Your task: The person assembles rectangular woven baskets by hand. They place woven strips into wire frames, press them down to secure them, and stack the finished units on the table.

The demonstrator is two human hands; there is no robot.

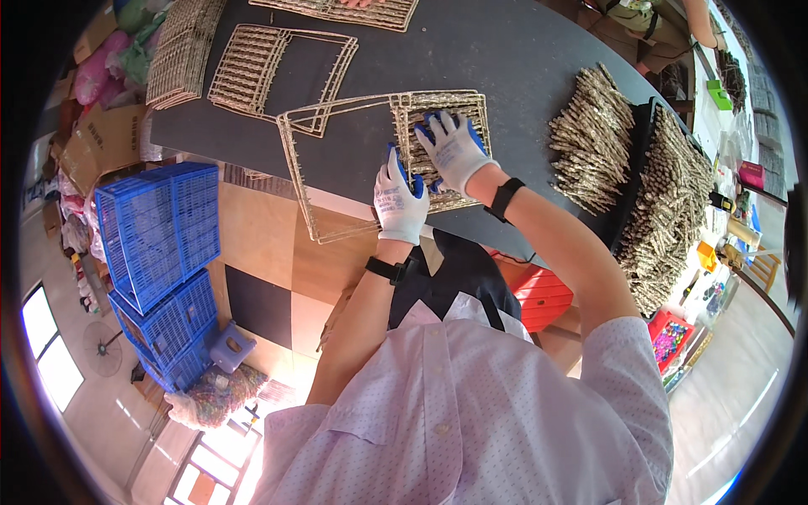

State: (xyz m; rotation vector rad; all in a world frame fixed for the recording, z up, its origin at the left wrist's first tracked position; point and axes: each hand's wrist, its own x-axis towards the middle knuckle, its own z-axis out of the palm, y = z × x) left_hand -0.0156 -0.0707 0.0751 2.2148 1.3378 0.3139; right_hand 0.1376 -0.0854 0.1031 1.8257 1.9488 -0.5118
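Observation:
A large tan rectangular frame (296, 177), made of cord-wrapped rods, lies partly over the table's near edge. Its right section is filled with rows of twisted strips. My left hand (400, 202), in a white glove with blue fingertips, grips the bar at the inner side of that section, thumb to one side and fingers to the other. Over the strips rests my right hand (454, 153), gloved alike, its fingers spread across them. What lies under its palm is hidden.
On the dark table (471, 50) lie another partly filled frame (252, 71), a stack of woven panels (185, 50) and a pile of twisted strips (593, 135). More strips (665, 202) fill a black tray at right. Blue crates (160, 236) stand left. Another person's hand (362, 2) shows at the top.

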